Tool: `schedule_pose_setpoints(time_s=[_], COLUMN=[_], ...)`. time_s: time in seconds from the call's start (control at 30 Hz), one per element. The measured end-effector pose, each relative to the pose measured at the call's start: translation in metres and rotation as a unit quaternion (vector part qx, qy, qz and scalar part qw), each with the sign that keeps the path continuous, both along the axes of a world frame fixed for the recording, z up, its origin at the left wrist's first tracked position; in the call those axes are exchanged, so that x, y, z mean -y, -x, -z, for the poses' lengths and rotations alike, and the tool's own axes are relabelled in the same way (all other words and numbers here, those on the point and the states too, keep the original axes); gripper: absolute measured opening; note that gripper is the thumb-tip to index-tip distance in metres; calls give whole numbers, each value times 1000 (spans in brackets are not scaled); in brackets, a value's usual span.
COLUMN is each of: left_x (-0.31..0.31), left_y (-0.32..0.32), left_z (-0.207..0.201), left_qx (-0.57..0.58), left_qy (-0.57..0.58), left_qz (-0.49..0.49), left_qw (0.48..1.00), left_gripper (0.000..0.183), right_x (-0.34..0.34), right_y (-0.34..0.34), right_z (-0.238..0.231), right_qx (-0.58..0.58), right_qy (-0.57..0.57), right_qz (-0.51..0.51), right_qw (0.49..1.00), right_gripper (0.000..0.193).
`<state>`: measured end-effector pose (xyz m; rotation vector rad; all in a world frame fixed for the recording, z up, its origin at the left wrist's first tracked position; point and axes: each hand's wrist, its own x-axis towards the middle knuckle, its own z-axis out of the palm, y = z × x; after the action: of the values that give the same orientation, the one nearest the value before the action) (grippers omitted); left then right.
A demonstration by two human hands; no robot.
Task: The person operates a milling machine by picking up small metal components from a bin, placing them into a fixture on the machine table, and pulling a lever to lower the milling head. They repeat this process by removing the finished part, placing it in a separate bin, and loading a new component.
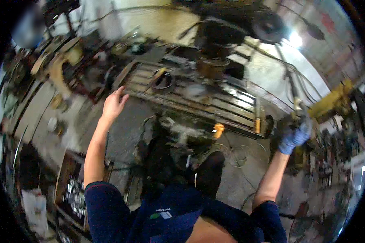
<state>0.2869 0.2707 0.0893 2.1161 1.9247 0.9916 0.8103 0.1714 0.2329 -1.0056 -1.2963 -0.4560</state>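
Observation:
My left hand (pixel 114 104) is bare, its fingers stretched out and the thumb apart. It is at the left end of a slotted metal machine table (pixel 182 106); whether it touches the edge I cannot tell. Out to the right, beyond the table's right end, my right hand (pixel 297 138) wears a blue glove. Its fingers look closed around something dark and blurred that I cannot make out. Just above that hand, a slim metal piece (pixel 298 104) points upward. On the table lies a dark coiled loop (pixel 163 80) with a yellow bit.
A dark machine head (pixel 215 44) stands over the table. An orange-yellow handle (pixel 218 129) sticks out at its front. Thin cable (pixel 239 157) coils on the floor. At lower left is a box (pixel 61 194) of small metal parts; a yellow beam (pixel 332 98) stands at right.

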Motion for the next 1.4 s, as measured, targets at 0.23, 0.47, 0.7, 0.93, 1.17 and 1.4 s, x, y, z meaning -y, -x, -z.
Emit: schedule_pose_setpoints(time_s=[0.23,0.47,0.7,0.93,1.17,1.4], left_x=[162,318,333,319,326,333], left_y=[166,235,221,218,244,268], left_z=[6,46,88,146,171,143], left_qx=[-40,16,-90,-222,-230,476], left_qy=[151,266,332,321,315,58], left_qz=[-207,-364,-457,-418,-401,-347], left_qw=[966,892,821,820,829,806], left_gripper=[42,36,38,15,29,19], right_x=[13,2,-4,-7,-11,-6], right_y=[-44,-10,-55,-69,-61,-54], right_z=[-2,-17,-28,-60,-131,-123], right_qx=[-195,-11,82,148,310,204], right_qy=[-12,-108,-91,-105,-82,-195], right_qz=[-302,-105,103,159,236,73], right_qw=[933,988,987,971,917,957], right_gripper=[16,28,33,30,21,27])
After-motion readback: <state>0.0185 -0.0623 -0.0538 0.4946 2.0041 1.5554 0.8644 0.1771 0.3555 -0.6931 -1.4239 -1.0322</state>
